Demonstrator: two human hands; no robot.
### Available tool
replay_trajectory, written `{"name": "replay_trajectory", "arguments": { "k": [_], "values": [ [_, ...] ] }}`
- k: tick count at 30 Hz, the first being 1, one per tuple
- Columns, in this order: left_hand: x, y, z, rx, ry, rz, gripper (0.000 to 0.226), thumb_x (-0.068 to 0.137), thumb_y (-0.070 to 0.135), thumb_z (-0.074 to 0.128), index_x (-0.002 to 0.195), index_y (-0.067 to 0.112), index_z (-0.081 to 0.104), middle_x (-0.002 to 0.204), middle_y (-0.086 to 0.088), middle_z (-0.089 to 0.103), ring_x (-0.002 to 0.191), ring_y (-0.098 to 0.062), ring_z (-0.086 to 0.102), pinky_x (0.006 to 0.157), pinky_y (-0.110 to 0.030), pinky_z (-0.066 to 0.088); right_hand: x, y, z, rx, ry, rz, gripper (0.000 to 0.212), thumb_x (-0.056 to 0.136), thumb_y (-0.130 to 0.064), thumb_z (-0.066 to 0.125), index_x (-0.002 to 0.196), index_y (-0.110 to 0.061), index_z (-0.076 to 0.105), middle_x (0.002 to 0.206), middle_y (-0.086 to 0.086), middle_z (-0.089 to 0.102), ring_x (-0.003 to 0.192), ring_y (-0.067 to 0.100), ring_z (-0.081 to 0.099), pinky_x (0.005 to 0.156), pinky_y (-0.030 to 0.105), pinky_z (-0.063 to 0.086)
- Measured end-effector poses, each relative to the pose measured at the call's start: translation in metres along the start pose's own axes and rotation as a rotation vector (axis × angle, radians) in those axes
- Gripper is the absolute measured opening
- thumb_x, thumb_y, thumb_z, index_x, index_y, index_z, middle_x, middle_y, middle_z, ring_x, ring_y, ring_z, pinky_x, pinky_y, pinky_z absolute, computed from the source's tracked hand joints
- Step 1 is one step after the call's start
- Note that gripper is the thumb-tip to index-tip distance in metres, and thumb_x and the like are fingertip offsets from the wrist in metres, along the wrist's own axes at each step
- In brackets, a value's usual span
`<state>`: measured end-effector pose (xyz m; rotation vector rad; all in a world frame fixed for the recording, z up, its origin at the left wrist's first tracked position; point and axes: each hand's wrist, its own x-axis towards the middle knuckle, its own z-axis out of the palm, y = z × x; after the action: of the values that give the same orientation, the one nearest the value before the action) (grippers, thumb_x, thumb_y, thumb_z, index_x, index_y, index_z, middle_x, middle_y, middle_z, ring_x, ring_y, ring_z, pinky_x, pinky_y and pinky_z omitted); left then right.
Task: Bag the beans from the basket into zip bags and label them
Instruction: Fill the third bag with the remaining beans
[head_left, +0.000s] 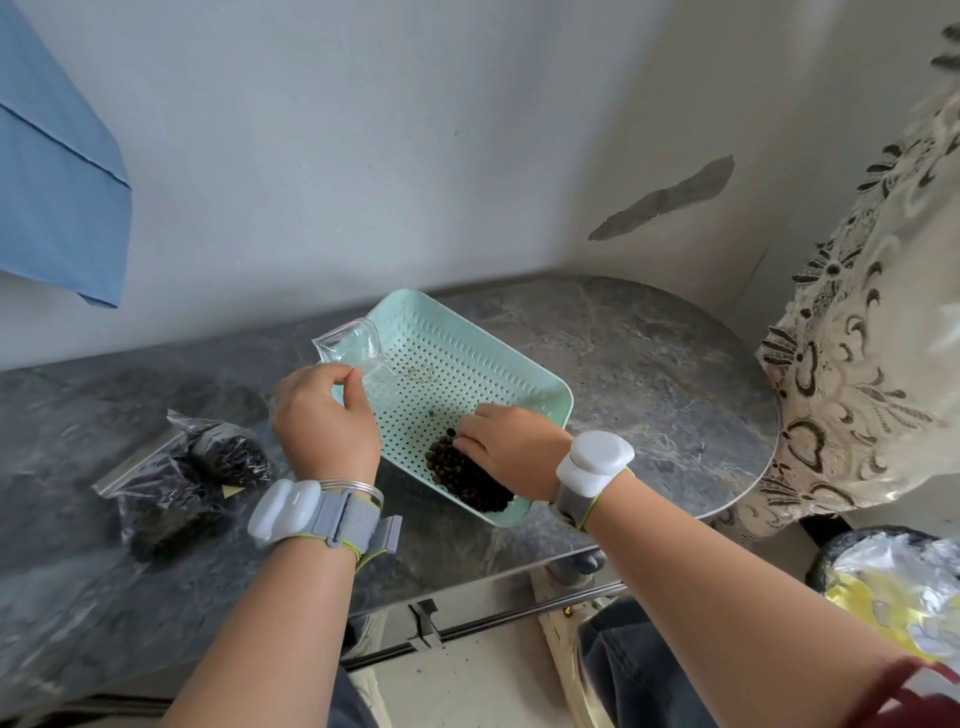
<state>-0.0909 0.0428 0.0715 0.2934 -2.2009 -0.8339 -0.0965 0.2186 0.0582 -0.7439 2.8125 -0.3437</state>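
Observation:
A mint-green perforated basket (467, 343) sits tilted on the dark marble table (649, 364). A small heap of dark beans (462, 475) lies in its near corner. My left hand (324, 415) pinches an empty clear zip bag (348, 343) by its edge, holding it over the basket's left rim. My right hand (506, 447) is down inside the basket, fingers curled onto the bean heap. Whether beans are in its grasp is hidden. Both wrists wear white bands.
Two or three filled zip bags of dark beans (187, 478) lie on the table to the left, one with a yellow label corner. A patterned cloth (857, 364) hangs at the right. A bin with plastic (893, 587) stands below the table's right edge.

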Motion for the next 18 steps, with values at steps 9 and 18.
{"name": "replay_trajectory", "arguments": {
  "k": [9,18],
  "values": [
    [0.0,-0.001,0.002,0.042,-0.037,-0.034,0.007,0.082,0.007,0.064,0.078,0.003,0.069,0.083,-0.017,0.068,0.087,-0.036,0.058,0.072,-0.033,0.038,-0.03,-0.013,0.002,-0.219,-0.077,-0.068,0.096,0.069,-0.087,0.034,0.146,-0.033,0.016,0.15,0.006,0.022,0.133,0.031,0.026,0.108,0.048,0.029],
    [0.001,-0.005,0.001,0.082,-0.072,-0.076,0.009,0.084,0.009,0.063,0.081,0.003,0.069,0.087,-0.017,0.067,0.092,-0.035,0.056,0.071,-0.031,0.033,-0.027,-0.016,0.002,-0.249,0.004,-0.239,0.062,0.093,-0.061,0.021,0.124,-0.012,0.044,0.112,0.012,0.05,0.095,0.03,0.053,0.082,0.04,0.044]
  ]
}}
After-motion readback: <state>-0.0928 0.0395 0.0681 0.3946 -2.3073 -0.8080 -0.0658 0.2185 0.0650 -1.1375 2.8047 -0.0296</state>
